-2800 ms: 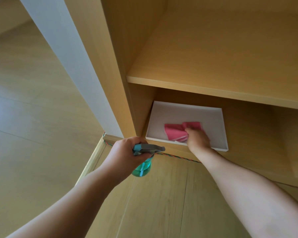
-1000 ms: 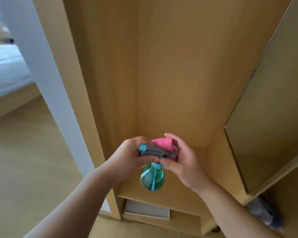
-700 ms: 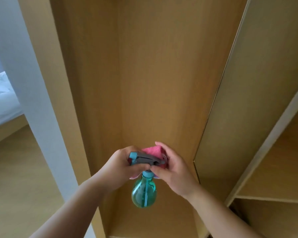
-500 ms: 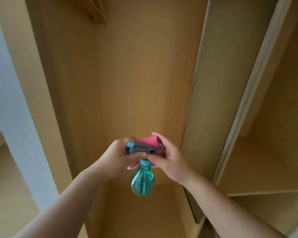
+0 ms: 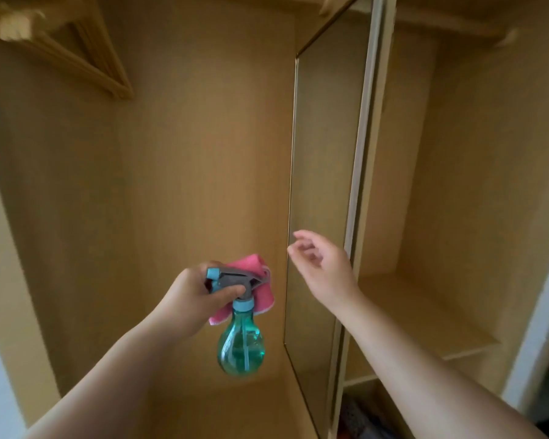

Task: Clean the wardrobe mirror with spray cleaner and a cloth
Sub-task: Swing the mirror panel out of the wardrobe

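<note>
Mirror: in the head view we see the mirror (image 5: 324,153) as a tall, narrow panel right of frame centre, viewed at a steep angle; it has a thin pale edge and reflects only wood tones.
Spray bottle: the spray bottle (image 5: 241,346) hangs at lower centre, with a teal translucent bulb, a blue collar and nozzle tip, and a grey trigger head.
Cloth: the pink cloth (image 5: 251,266) is bunched behind the trigger head.
Left hand: our left hand (image 5: 197,299) clasps the bottle's neck and the cloth together.
Right hand: our right hand (image 5: 327,267) holds nothing, its fingers loosely curled, and sits near the mirror's left edge.
Surroundings: wooden hangers (image 5: 86,68) are at upper left and a shelf (image 5: 425,312) at right.
</note>
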`<state>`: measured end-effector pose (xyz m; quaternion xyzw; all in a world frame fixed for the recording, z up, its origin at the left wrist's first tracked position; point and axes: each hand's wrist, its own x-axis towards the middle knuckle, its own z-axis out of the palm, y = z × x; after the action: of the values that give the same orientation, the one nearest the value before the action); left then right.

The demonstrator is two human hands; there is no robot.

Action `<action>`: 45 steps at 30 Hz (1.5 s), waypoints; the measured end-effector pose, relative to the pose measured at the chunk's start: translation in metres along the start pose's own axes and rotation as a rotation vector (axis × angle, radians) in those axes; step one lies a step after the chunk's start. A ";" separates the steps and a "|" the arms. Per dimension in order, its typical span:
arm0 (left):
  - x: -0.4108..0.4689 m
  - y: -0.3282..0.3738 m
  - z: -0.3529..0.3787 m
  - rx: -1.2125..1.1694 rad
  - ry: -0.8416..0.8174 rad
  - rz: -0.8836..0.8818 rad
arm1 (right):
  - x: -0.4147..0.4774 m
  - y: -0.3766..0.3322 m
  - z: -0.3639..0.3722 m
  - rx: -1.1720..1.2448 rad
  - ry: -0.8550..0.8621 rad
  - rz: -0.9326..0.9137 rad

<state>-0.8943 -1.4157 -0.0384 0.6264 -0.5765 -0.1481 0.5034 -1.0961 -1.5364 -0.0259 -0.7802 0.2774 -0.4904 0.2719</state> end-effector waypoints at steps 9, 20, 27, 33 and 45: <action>0.013 0.020 0.014 0.033 0.006 0.016 | 0.052 0.051 -0.060 -0.253 0.251 0.347; 0.014 0.036 0.031 0.056 0.011 0.015 | 0.058 0.048 -0.065 -0.237 0.072 0.286; 0.000 0.052 0.039 0.106 0.069 0.012 | 0.055 0.050 -0.078 -0.256 0.009 0.254; -0.021 0.063 0.055 0.129 0.164 -0.027 | 0.037 0.046 -0.097 -0.291 -0.025 0.145; -0.063 0.098 0.058 0.128 0.190 -0.006 | -0.018 0.017 -0.122 -0.372 -0.030 0.096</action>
<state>-1.0134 -1.3705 -0.0105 0.6701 -0.5325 -0.0526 0.5145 -1.2172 -1.5542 -0.0041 -0.8102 0.3959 -0.4053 0.1502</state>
